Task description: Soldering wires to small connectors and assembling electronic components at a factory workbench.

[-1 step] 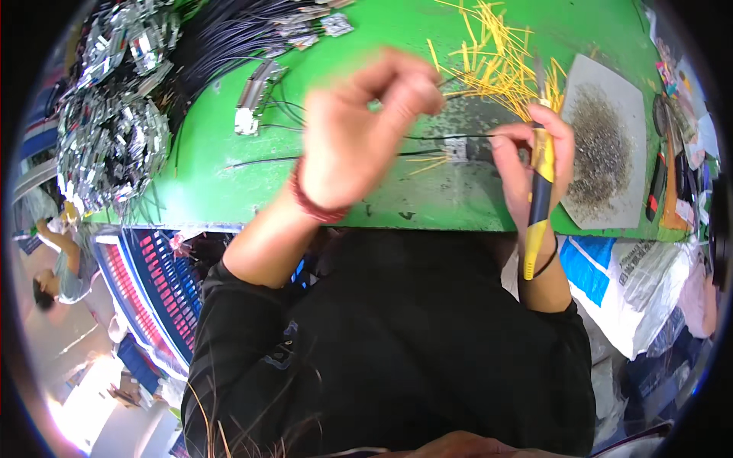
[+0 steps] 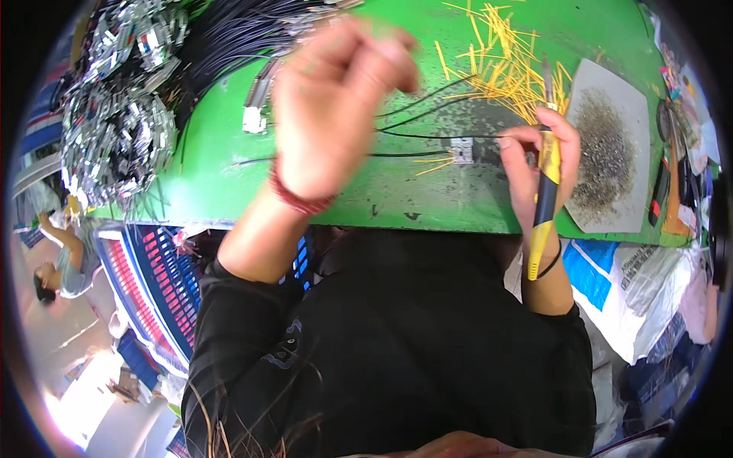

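My right hand (image 2: pixel 522 177) is wrapped round a soldering iron (image 2: pixel 545 191) with a yellow and black handle, its metal tip pointing away from me. The right fingertips touch or nearly touch the end of a thin black wire (image 2: pixel 443 137). Smeared by motion, my left hand (image 2: pixel 324 114) is raised over the left middle of the table; whether it holds anything is not clear. Between the hands lies a small silvery metal block (image 2: pixel 463 150), with a black wire and a few thin yellow strips (image 2: pixel 434 162) beside it.
A pile of yellow strips (image 2: pixel 504 65) lies at the back of the green table (image 2: pixel 229 179). Right of it sits a grey board (image 2: pixel 607 217) with dark grains. Bundled metal connectors (image 2: pixel 118 145) and black cables (image 2: pixel 237 38) fill the left. Another person (image 2: pixel 65 263) is far left.
My left hand has moved left and away from me, uncovering more of the black wires. The right hand keeps the soldering iron in about the same place.
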Motion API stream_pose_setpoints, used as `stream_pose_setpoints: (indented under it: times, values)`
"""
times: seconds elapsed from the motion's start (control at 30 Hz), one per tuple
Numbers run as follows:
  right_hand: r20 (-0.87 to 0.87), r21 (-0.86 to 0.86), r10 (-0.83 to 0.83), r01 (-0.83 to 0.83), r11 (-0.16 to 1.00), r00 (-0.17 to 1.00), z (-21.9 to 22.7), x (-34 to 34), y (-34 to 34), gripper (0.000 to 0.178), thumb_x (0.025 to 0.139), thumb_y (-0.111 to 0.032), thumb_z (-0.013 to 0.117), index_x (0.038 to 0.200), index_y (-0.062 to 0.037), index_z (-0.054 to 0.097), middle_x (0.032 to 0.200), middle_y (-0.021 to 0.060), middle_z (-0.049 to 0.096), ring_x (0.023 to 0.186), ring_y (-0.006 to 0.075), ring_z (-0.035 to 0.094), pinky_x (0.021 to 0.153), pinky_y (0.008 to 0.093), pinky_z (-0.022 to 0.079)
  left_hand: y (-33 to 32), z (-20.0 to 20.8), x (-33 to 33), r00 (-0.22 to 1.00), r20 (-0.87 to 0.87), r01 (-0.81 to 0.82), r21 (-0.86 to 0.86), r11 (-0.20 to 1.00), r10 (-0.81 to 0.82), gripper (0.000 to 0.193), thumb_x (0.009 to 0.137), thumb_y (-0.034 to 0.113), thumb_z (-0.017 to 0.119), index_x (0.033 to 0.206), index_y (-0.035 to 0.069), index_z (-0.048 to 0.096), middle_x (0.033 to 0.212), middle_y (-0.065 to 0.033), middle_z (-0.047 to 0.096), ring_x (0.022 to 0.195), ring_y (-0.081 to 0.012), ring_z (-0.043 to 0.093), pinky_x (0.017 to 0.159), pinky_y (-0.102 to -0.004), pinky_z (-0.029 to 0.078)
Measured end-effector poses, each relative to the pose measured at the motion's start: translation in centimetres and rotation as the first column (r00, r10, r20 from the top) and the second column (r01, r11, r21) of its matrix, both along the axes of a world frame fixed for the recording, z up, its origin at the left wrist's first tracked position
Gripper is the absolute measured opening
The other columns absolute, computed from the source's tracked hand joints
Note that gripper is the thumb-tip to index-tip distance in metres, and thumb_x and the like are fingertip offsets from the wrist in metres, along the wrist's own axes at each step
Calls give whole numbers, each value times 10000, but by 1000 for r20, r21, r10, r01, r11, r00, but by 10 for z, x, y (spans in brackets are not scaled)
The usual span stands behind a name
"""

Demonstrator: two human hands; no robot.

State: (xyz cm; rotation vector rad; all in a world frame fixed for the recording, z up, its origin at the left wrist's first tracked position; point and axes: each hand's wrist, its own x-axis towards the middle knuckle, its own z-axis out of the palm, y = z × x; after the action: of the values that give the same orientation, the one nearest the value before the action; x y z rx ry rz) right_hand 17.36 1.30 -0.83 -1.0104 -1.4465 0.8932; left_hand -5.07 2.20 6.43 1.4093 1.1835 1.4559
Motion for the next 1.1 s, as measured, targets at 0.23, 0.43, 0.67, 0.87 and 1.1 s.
stream_pose_setpoints:
  times: [0.23,0.43,0.67,0.87,1.1]
  values:
    - [74,-37,29,-27,999,997,0,-1,-7,470,788,46,660,1221,-45,503,828,28,636,713,58,563,618,184,442,41,58,-98,978,197,-85,102,991,64,144,1000,172,500,977,58,586,800,-10,578,613,-92,519,560,-204,428]
    - [65,-41,48,-46,998,997,2,7,-3,461,812,18,676,1233,-43,497,831,23,631,717,55,551,631,181,427,43,70,-111,963,266,8,104,995,-35,155,1012,175,480,1055,59,574,849,-7,578,630,-80,492,568,-198,420]
    - [-53,-40,85,-87,995,995,12,-12,10,455,818,45,646,1237,-47,495,786,13,609,698,60,549,625,195,440,-8,-3,12,718,-636,408,54,911,-283,73,792,66,679,862,53,663,1131,-158,645,1045,-290,591,861,-360,482]
    - [-84,-137,44,-55,989,995,23,-4,11,308,962,-120,546,1257,-39,505,755,75,670,604,96,597,548,208,470,-7,-43,38,809,-488,344,-59,937,-327,45,811,47,653,837,11,645,740,-113,585,694,-282,587,627,-365,477]
    - [-70,-82,30,-36,996,997,3,22,-3,138,917,1,589,1041,-27,536,775,80,639,614,90,617,478,184,432,-11,-43,37,822,-502,242,-119,963,-269,86,803,149,677,802,64,667,742,-97,599,687,-300,607,600,-394,487]
